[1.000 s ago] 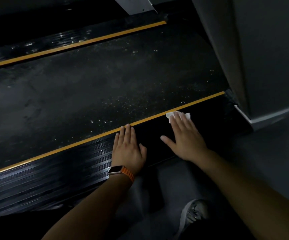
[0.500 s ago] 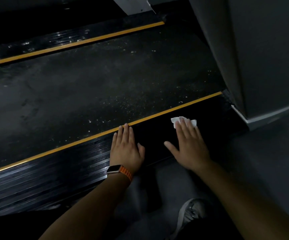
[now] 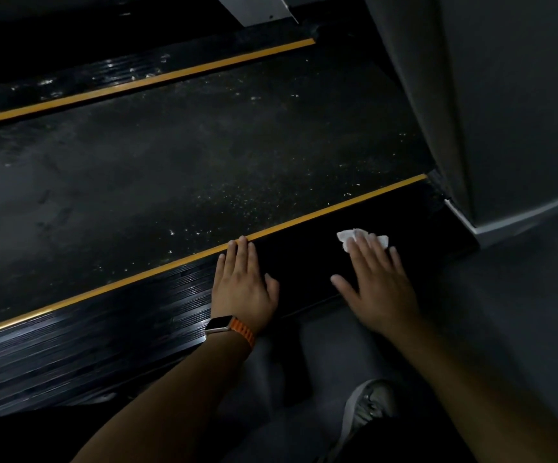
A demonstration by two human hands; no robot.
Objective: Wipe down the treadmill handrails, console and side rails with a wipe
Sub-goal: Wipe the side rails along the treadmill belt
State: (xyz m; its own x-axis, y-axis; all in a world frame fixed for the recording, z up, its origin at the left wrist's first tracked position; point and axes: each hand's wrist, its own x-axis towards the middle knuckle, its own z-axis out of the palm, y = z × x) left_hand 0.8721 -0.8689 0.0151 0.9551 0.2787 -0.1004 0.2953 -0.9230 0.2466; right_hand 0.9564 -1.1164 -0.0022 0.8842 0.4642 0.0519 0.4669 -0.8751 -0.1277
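A black ribbed side rail [image 3: 110,325] with a yellow stripe runs along the near edge of the treadmill belt [image 3: 177,168]. My right hand [image 3: 376,280] lies flat on this rail and presses a small white wipe [image 3: 347,238] under its straight fingertips. My left hand [image 3: 242,285], with a watch on an orange band at the wrist, rests flat on the rail just left of it, fingertips touching the yellow stripe. The far side rail [image 3: 110,78] shows beyond the belt.
The grey motor cover and upright [image 3: 511,128] of the treadmill rise at the right end of the rail. Grey floor [image 3: 521,295] lies to the right, and my shoe [image 3: 367,409] stands below my right forearm. White specks dot the belt.
My right hand has slid the wipe rightward along the near rail toward the grey cover. My left hand has stayed in place.
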